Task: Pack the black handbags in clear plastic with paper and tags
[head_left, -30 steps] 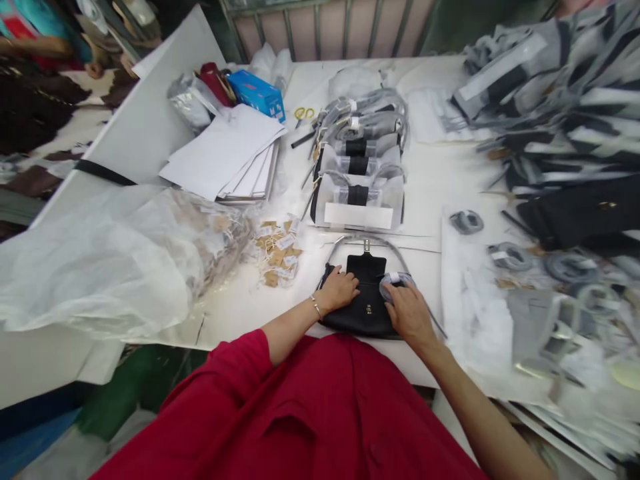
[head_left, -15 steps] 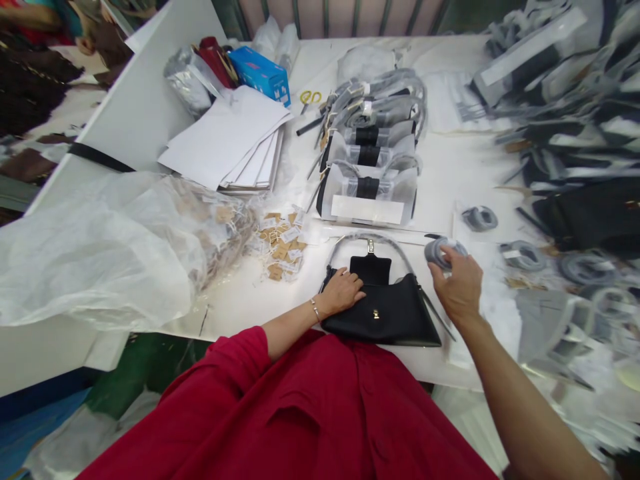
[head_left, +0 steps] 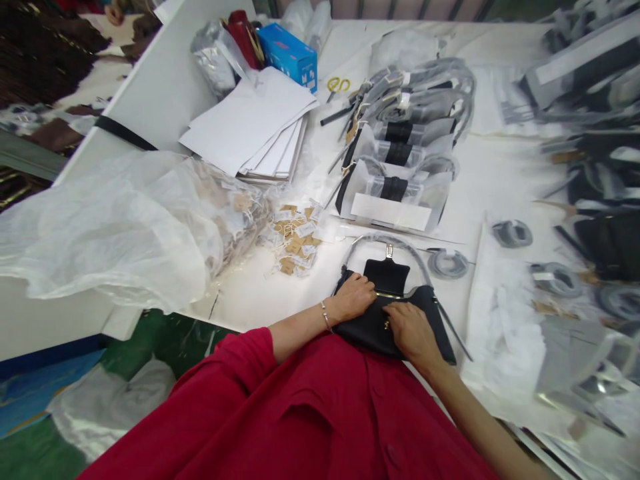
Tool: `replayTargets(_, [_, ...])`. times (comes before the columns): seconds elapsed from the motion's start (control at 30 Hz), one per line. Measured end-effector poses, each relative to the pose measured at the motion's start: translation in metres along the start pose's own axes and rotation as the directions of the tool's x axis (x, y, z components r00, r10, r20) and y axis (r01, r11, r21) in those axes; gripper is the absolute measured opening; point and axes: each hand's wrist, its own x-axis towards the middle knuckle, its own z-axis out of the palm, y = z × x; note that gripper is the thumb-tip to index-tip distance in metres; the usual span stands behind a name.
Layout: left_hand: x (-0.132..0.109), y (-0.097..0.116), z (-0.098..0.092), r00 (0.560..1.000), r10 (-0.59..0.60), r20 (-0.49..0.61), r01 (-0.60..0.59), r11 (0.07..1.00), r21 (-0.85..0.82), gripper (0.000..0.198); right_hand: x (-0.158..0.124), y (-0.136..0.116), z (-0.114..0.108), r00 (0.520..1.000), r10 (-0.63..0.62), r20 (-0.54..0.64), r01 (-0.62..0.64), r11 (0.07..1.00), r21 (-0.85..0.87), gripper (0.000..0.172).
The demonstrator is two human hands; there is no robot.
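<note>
Tags (head_left: 295,245), blue box (head_left: 287,55) — print blurred, nothing legible

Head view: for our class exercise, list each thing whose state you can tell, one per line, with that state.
Black handbag: flap raised, unfastened
Left hand: resting on the handbag's upper edge
Right hand: fingers curled at the clasp
Strap coil: rolled up, lying down
Tags: heaped loosely
Plastic bag: crumpled, lying down
Paper sheets: stacked unevenly
Scissors: lying down, blades unclear

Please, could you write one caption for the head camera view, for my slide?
A person's left hand and right hand on a black handbag, flap open, near a grey coil.
</note>
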Motion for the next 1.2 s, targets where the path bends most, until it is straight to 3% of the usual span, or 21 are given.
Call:
replayTargets(0.07, [-0.010, 0.013, 0.002, 1.000, 0.021, 0.014, -0.020, 1.000, -0.016, 0.025, -0.006, 0.001, 0.014, 1.000, 0.010, 0.013, -0.010, 1.000, -0.019, 0.036])
replayTargets(0.13, [-0.023, 0.027, 0.007, 0.999, 0.054, 0.005, -0.054, 0.998, -0.034, 0.042, -0.006, 0.003, 0.022, 1.000, 0.018, 0.006, -0.018, 1.000, -0.024, 0.037])
replayTargets(0.23, [-0.040, 0.041, 0.015, 0.998, 0.066, 0.019, -0.066, 0.998, -0.018, 0.072, 0.000, 0.006, 0.023, 1.000, 0.027, -0.006, -0.028, 0.999, -0.026, 0.036])
replayTargets(0.3, [-0.046, 0.043, 0.019, 0.997, 0.060, 0.058, -0.059, 0.998, -0.006, 0.079, 0.003, 0.006, 0.021, 1.000, 0.027, -0.011, -0.028, 0.999, -0.029, 0.035])
replayTargets(0.4, [-0.047, 0.040, 0.019, 0.990, 0.083, 0.117, -0.083, 0.997, -0.008, 0.080, 0.001, 0.004, 0.014, 1.000, 0.005, -0.029, -0.006, 0.999, -0.038, 0.034])
replayTargets(0.5, [-0.046, 0.038, 0.013, 0.987, 0.101, 0.125, -0.102, 0.995, 0.007, 0.066, -0.017, 0.000, 0.004, 0.998, -0.002, -0.063, -0.001, 0.999, -0.042, 0.032])
replayTargets(0.67, [-0.045, 0.033, 0.004, 0.986, 0.099, 0.134, -0.104, 0.994, 0.030, 0.045, -0.054, -0.004, -0.004, 0.998, -0.027, -0.059, 0.023, 0.998, -0.054, 0.049])
replayTargets(0.8, [-0.038, 0.020, 0.004, 0.980, 0.109, 0.167, -0.118, 0.992, 0.046, 0.048, -0.058, -0.007, 0.008, 0.999, -0.005, -0.049, 0.002, 0.998, -0.067, 0.062])
replayTargets(0.97, [-0.025, 0.009, 0.005, 0.956, 0.103, 0.275, -0.127, 0.989, 0.071, 0.065, -0.051, -0.007, 0.029, 0.991, 0.095, -0.093, -0.102, 0.992, -0.073, 0.056])
replayTargets(1.03, [-0.023, 0.012, 0.005, 0.952, 0.095, 0.293, -0.125, 0.988, 0.086, 0.072, -0.051, -0.005, 0.035, 0.988, 0.110, -0.103, -0.117, 0.991, -0.063, 0.056])
replayTargets(1.2, [-0.030, 0.032, 0.009, 0.974, 0.096, 0.206, -0.120, 0.987, 0.111, 0.070, -0.051, -0.003, 0.037, 0.988, 0.131, -0.082, -0.134, 0.990, -0.034, 0.058])
